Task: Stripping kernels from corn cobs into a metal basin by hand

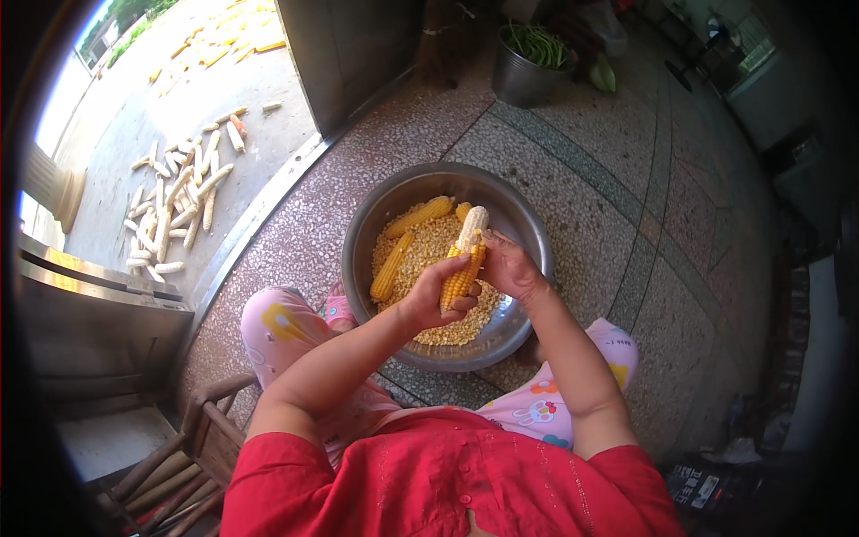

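Observation:
My left hand (pixel 436 292) grips the lower part of a corn cob (pixel 464 268), tilted above a wide metal basin (pixel 356 225). Yellow kernels cover the cob's lower half, while its upper end is stripped pale. Against the cob's right side, where bare cob meets kernels, rest the fingers of my right hand (pixel 511 268); whether they hold it or only press on it I cannot tell. Loose corn kernels (pixel 436 248) lie in the basin below. Among them are a full cob (pixel 392 267) at left, another full cob (pixel 421 216) at the back, and one partly hidden behind the held cob.
Outside the doorway lies a pile of stripped cobs (pixel 181 194), with yellow corn (pixel 228 43) spread beyond. A metal bucket (pixel 527 77) of green vegetables stands on the terrazzo floor (pixel 429 127). A wooden rack (pixel 208 423) is beside my left knee. A metal door (pixel 356 60) stands behind the basin.

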